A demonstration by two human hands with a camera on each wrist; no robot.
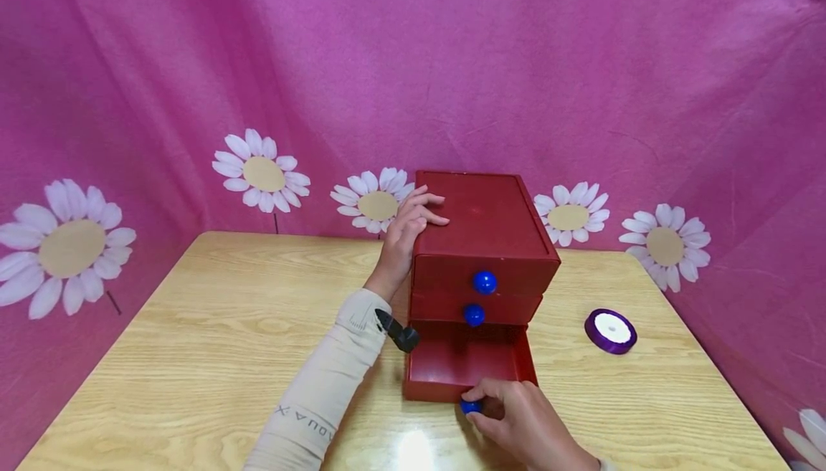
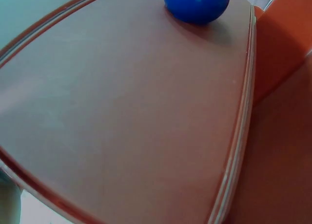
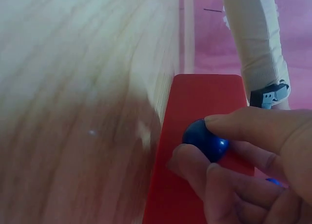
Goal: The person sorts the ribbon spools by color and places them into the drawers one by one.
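Note:
A red drawer cabinet (image 1: 477,216) with three drawers stands on the table. Its bottom drawer (image 1: 464,360) is pulled out, and its visible inside is bare; the upper two are closed. My right hand (image 1: 519,417) pinches the blue knob (image 3: 207,140) of that bottom drawer between thumb and fingers. On the cabinet's upper left edge rests my left hand (image 1: 406,234), its fingers lying straight over the top. In the left wrist view, a blue knob (image 2: 196,5) shows on a red drawer front (image 2: 136,107).
A purple ribbon spool (image 1: 611,331) with a white centre lies on the wooden table (image 1: 258,335) to the right of the cabinet. Behind the table hangs a pink cloth (image 1: 400,62) printed with white daisies. A black camera strap (image 1: 396,331) circles the left wrist.

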